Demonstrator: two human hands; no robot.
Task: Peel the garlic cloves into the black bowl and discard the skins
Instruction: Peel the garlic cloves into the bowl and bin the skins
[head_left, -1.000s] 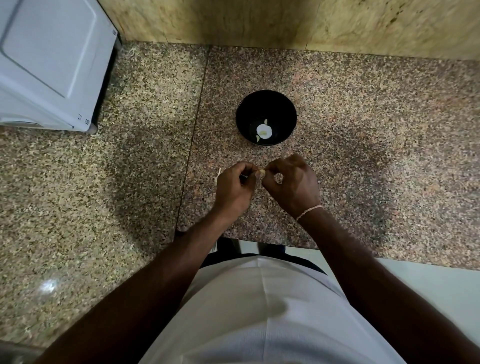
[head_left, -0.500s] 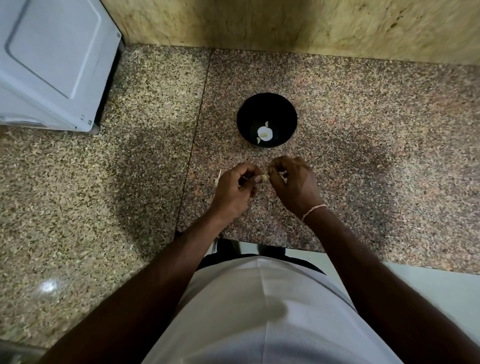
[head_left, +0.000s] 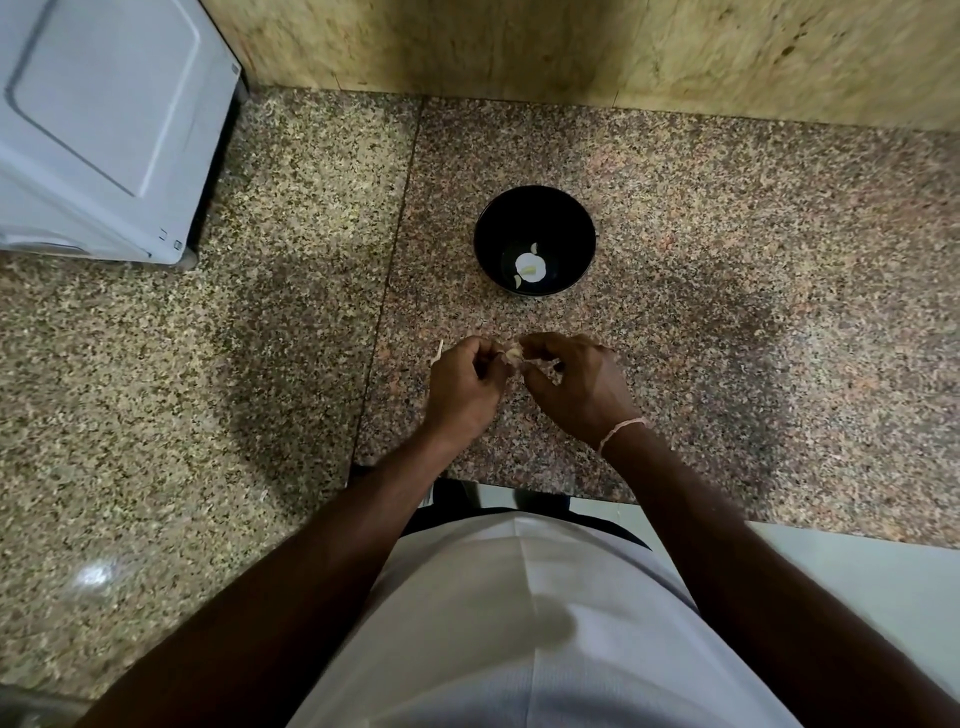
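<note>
A black bowl (head_left: 535, 208) stands on the speckled granite counter, with a few pale garlic pieces (head_left: 530, 266) lying at its bottom. Just in front of the bowl, my left hand (head_left: 462, 387) and my right hand (head_left: 582, 387) meet over the counter. Between their fingertips they pinch a small garlic clove (head_left: 513, 354) with pale skin. My right hand's fingers pick at the skin. A thin pale strip (head_left: 438, 352) sticks up behind my left hand; what it is I cannot tell.
A white appliance (head_left: 104, 130) stands at the back left of the counter (head_left: 779, 338). A yellowish stone wall (head_left: 623, 52) runs along the back. The counter's front edge (head_left: 597, 501) lies just below my hands, with a pale floor beyond at the lower right.
Both hands stay together in front of the bowl. The right hand's fingers have shifted slightly on the clove, working at its skin. The bowl has not moved.
</note>
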